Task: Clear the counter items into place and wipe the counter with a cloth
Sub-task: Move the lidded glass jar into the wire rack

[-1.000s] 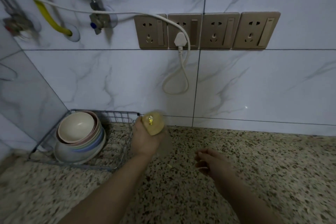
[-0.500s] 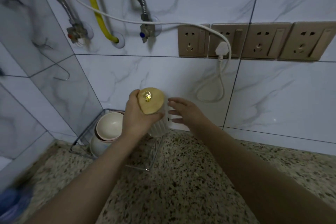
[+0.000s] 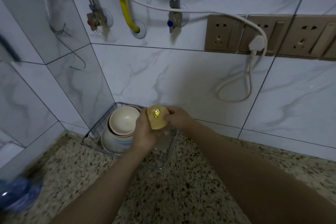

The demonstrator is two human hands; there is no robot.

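A pale jar with a wooden lid and a shiny gold knob (image 3: 157, 116) is held over the right part of the wire rack (image 3: 170, 152) in the counter's corner. My left hand (image 3: 145, 132) grips the jar from the left side. From the right, my right hand (image 3: 177, 117) holds it at the lid's edge. Most of the jar's body is hidden by my hands. A stack of bowls (image 3: 121, 129) sits in the rack's left part, right beside my left hand. No cloth is in view.
The speckled stone counter (image 3: 181, 192) runs along marble-tiled walls. A row of sockets (image 3: 272, 37) with a white plug and looped cable (image 3: 243, 85) hangs at upper right. Pipes and valves (image 3: 172, 18) sit above the rack. A blurred blue object (image 3: 16, 194) lies at lower left.
My right hand has closed onto the jar, and both hands have brought it lower over the rack, next to the bowls. The view has shifted left.
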